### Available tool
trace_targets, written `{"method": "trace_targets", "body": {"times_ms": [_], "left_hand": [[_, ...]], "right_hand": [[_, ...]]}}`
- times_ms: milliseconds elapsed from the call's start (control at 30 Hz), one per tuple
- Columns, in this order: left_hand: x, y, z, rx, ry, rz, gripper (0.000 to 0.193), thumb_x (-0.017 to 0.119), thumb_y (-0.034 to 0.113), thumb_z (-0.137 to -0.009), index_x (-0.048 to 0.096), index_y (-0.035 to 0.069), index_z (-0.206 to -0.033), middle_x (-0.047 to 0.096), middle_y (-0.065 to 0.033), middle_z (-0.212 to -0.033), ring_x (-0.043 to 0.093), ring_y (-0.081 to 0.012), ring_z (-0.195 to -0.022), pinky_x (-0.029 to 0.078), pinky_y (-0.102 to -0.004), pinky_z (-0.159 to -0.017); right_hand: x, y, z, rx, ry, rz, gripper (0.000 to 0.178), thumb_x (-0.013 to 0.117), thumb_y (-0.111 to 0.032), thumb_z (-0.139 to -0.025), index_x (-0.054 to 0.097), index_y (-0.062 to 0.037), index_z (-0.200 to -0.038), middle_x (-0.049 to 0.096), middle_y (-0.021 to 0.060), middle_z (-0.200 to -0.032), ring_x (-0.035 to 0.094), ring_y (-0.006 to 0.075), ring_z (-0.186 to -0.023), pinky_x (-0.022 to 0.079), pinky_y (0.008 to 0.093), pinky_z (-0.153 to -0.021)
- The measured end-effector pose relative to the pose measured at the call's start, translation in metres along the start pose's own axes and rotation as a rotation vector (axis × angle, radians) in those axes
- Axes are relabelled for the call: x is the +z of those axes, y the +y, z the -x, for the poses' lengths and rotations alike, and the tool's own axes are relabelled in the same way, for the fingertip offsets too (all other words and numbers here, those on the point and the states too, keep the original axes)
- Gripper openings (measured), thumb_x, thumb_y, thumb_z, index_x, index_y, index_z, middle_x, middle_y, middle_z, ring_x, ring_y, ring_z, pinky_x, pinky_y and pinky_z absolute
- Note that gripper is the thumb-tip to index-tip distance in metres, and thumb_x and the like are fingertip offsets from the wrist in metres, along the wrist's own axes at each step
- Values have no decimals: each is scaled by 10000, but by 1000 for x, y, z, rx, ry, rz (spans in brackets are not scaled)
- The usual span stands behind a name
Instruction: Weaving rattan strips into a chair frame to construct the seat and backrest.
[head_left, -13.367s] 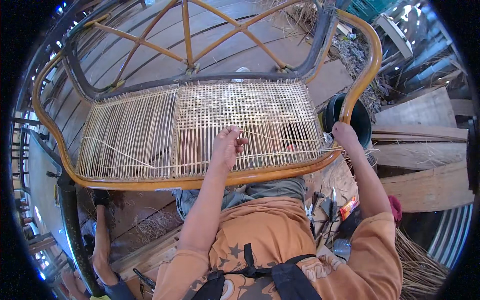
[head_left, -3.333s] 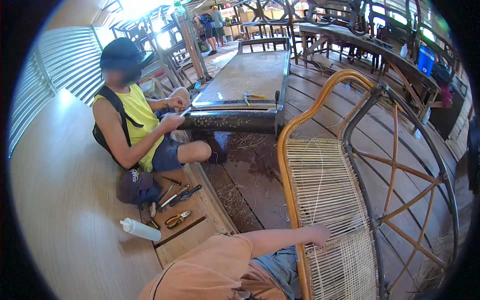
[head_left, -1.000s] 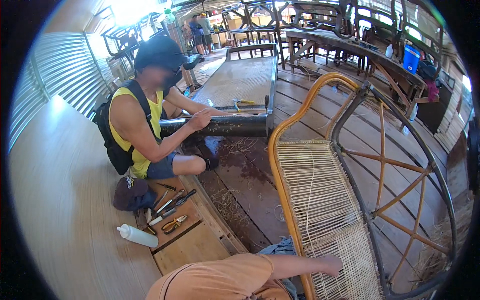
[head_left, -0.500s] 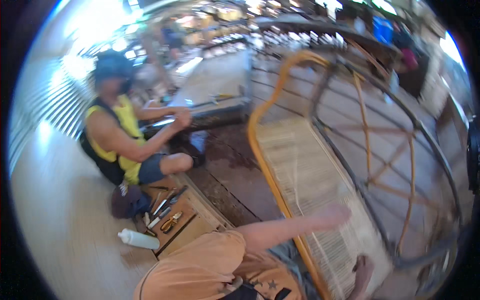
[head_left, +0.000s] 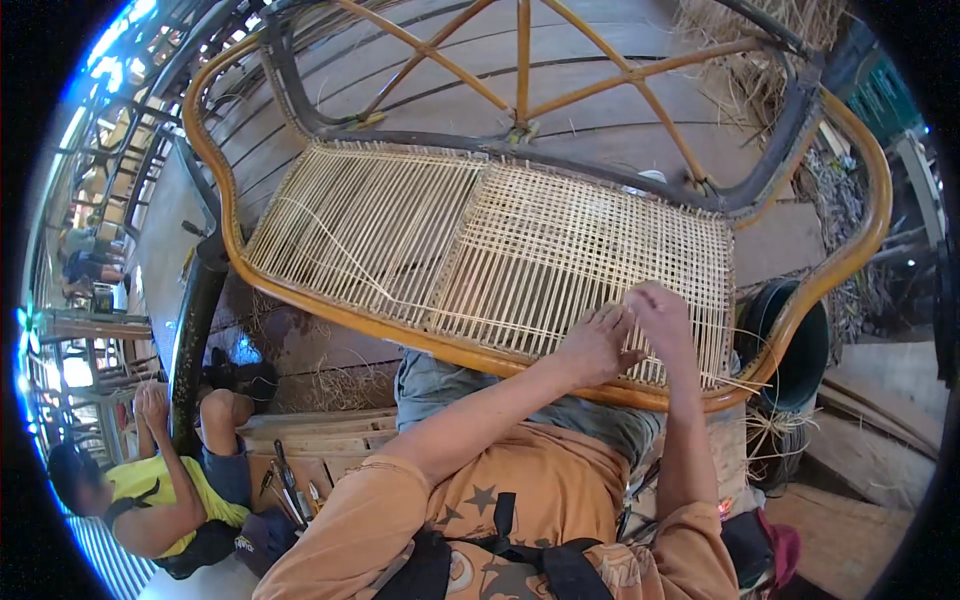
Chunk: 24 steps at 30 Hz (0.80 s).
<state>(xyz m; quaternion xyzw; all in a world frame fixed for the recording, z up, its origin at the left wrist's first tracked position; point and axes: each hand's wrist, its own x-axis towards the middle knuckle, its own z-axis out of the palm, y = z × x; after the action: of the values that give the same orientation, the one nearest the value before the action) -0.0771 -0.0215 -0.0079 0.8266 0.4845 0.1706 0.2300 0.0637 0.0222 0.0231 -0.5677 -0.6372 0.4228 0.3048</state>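
Observation:
A rattan bench frame lies across my lap, its orange-brown front rail nearest me. Pale cane strands fill its seat panel, densely cross-woven at the far right and running mostly one way at the left. My left hand rests on the near right part of the weave with its fingers stretched out. Beside it, my right hand is closed in a pinch just above the strands. Whatever its fingertips hold is too small to make out. A loose cane strand lies bent across the left half.
A dark bucket stands by the bench's right end, with loose cane ends near it. At lower left sits a co-worker in a yellow top. Hand tools lie between us. Dry fibre is heaped at the far right.
The view has swung rightward from the co-worker to the bench, which now spans the middle. My hands, apart before, are now close together over the weave.

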Motion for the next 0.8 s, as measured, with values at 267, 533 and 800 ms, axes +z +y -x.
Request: {"method": "trace_targets", "body": {"times_ms": [267,533,800], "left_hand": [[-39,-30,31,-363,73,80,162,562,188,-861,638,65,-935,586,-107,-900,601,-310,-803,510,-401,-682],[-23,-14,12,-400,-109,-288,114,580,165,-834,629,63,-834,582,-101,-856,634,-279,-785,536,-367,-630],[-17,-36,-5,-688,-194,32,239,563,218,-795,668,9,-743,646,-194,-720,642,-341,-696,516,-443,-663]], "right_hand": [[11,12,9,259,-274,418,252,563,-238,-849,628,3,-880,645,218,-872,619,374,-825,483,442,-759],[10,22,18,330,-184,302,332,594,-326,-829,644,2,-840,641,223,-816,626,369,-793,485,436,-740],[14,28,24,367,-140,299,350,607,-335,-828,618,13,-791,624,194,-702,623,332,-677,477,416,-641]]}}
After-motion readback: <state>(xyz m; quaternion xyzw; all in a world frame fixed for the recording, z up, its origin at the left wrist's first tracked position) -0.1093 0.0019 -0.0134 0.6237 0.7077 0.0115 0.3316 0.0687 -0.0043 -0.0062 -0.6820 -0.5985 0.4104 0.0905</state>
